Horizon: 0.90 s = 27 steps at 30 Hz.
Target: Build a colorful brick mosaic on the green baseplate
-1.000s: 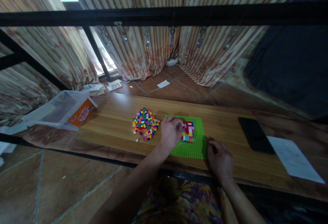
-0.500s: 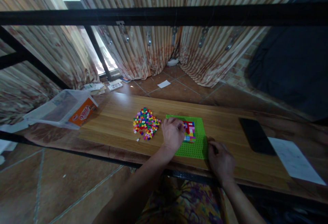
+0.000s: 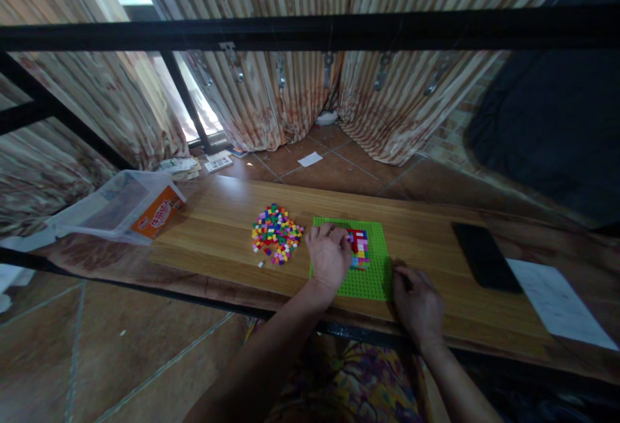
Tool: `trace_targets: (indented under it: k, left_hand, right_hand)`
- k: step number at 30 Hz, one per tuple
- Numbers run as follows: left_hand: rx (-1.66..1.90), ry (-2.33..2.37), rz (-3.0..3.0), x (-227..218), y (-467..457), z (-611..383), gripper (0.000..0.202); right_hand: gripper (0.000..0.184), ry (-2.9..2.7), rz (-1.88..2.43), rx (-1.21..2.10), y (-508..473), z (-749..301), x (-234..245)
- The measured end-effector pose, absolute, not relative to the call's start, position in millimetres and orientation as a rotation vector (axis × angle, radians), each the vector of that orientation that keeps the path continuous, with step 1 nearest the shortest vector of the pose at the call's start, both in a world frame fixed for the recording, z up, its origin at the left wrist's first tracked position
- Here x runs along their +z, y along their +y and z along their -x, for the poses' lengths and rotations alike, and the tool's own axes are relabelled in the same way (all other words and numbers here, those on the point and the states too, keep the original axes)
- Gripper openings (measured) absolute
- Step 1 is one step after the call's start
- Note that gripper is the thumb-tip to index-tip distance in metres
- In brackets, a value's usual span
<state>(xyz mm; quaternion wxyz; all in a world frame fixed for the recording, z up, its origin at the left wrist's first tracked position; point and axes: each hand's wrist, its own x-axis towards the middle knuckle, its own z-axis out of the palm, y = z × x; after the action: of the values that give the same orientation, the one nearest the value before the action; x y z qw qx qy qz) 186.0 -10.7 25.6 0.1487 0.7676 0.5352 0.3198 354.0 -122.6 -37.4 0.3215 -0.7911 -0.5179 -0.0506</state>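
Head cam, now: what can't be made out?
Head view:
- Left hand: any brick in its fingertips, hidden by its own fingers.
- Brick pattern: left part, hidden behind that hand.
- Far-right sheet: marks too faint.
- Dark shape: cut off by right edge.

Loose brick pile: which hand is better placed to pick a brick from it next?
Likely the left hand: it is over the left part of the green baseplate, nearer the brick pile. The right hand is at the baseplate's right edge, farther off, with the left hand in between.
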Motion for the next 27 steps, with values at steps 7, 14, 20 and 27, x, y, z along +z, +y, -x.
trace_targets:
  k: [7,14,20,27]
  left_hand:
    - [0.899,1.508,-2.350,22,-11,-184,0.016]
    - [0.725,1.488,-2.534,26,-16,-180,0.022]
    - [0.683,1.443,-2.635,24,-15,-178,0.025]
    - [0.788,1.404,-2.568,30,-18,-169,0.026]
  right_hand:
    - [0.034,-1.366,2.080,-0.145,-123,-355,-38]
    - [0.035,-1.367,2.084,-0.156,-123,-354,-37]
    - [0.034,-1.378,2.080,-0.163,-124,-356,-38]
    - [0.034,-1.362,2.082,-0.163,-123,-355,-38]
